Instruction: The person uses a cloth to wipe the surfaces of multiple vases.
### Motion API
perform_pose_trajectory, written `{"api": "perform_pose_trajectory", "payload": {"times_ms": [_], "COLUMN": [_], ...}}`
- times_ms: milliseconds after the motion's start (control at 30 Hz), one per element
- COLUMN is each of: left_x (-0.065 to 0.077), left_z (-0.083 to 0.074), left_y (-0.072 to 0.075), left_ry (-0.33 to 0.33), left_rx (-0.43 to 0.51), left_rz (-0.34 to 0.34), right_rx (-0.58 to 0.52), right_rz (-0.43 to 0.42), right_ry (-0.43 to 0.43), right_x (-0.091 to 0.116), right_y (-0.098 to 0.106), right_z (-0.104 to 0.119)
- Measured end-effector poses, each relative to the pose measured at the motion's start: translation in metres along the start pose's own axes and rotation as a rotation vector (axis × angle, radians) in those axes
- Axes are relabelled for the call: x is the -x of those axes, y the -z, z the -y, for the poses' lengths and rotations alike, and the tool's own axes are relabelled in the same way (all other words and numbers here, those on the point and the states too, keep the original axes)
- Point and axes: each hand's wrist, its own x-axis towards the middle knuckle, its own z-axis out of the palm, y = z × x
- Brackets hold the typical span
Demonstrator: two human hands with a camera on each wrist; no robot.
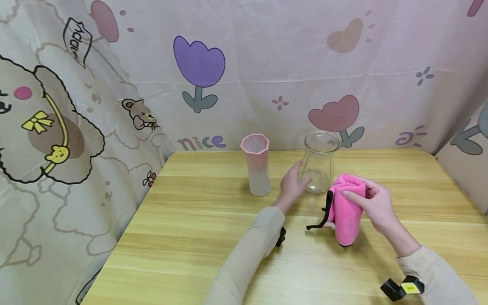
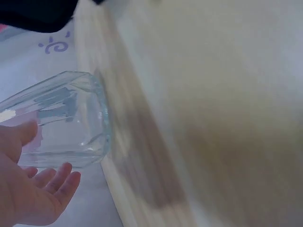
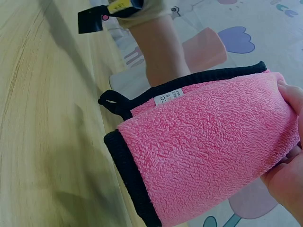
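A clear glass vase (image 1: pixel 319 163) with a flared rim stands upright on the wooden table, towards the back. My left hand (image 1: pixel 292 185) is at its left side, thumb and fingers spread apart; the left wrist view has the thumb in front of the glass (image 2: pixel 71 118) and the fingertips just by its lower side. Whether they touch it I cannot tell. To the right, my right hand (image 1: pixel 377 206) grips a folded pink towel (image 1: pixel 348 216) with black edging between thumb and fingers, above the table. The right wrist view shows its white label (image 3: pixel 168 96) and black hanging loop (image 3: pixel 113 101).
A pink-and-white vase (image 1: pixel 259 169) with an angular rim stands left of the glass one. The wooden table (image 1: pixel 183 237) ends at the back against a printed cloth backdrop (image 1: pixel 259 38). A black wrist device (image 1: pixel 404 288) sits at my right sleeve.
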Motion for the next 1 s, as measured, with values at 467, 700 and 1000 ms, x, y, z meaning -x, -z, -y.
{"api": "perform_pose_trajectory", "payload": {"times_ms": [467, 700, 1000], "left_x": [0.036, 0.050, 0.049], "left_z": [0.030, 0.047, 0.069], "left_y": [0.030, 0.050, 0.093], "left_ry": [-0.116, -0.202, -0.253], "left_rx": [-0.045, 0.095, 0.209], "left_rz": [0.077, 0.000, -0.282], "right_rx": [0.020, 0.021, 0.009], "right_rz": [0.004, 0.000, 0.001], "right_ry": [-0.014, -0.032, -0.032], "right_x": [0.000, 0.000, -0.002], "right_y": [0.000, 0.001, 0.020], "right_z": [-0.005, -0.004, -0.026]}}
